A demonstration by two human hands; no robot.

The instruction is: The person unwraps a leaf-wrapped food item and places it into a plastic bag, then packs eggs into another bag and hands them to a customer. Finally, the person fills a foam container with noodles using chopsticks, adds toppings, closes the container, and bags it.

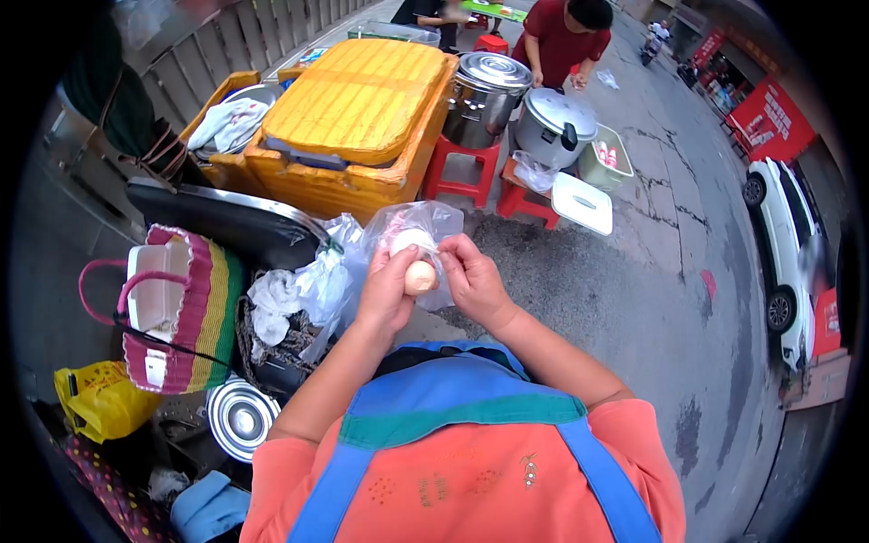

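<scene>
My left hand [389, 288] is closed round a small round peach-coloured item [420, 278], which looks like an egg. It also touches a clear plastic bag [445, 220] that holds something white and pink. At the bag's right edge, my right hand [475, 281] pinches the thin plastic between its fingers. Both hands are close together in front of my blue apron. Just left of them lie more crumpled plastic bags [323, 285] and a white cloth [273, 306].
A yellow insulated box [353, 100] stands ahead, beside a steel pot [481, 113] and a lidded cooker [554, 127] on red stools. A striped woven bag [210, 308] is at left. A person in a dark red shirt [563, 45] leans beyond the cooker.
</scene>
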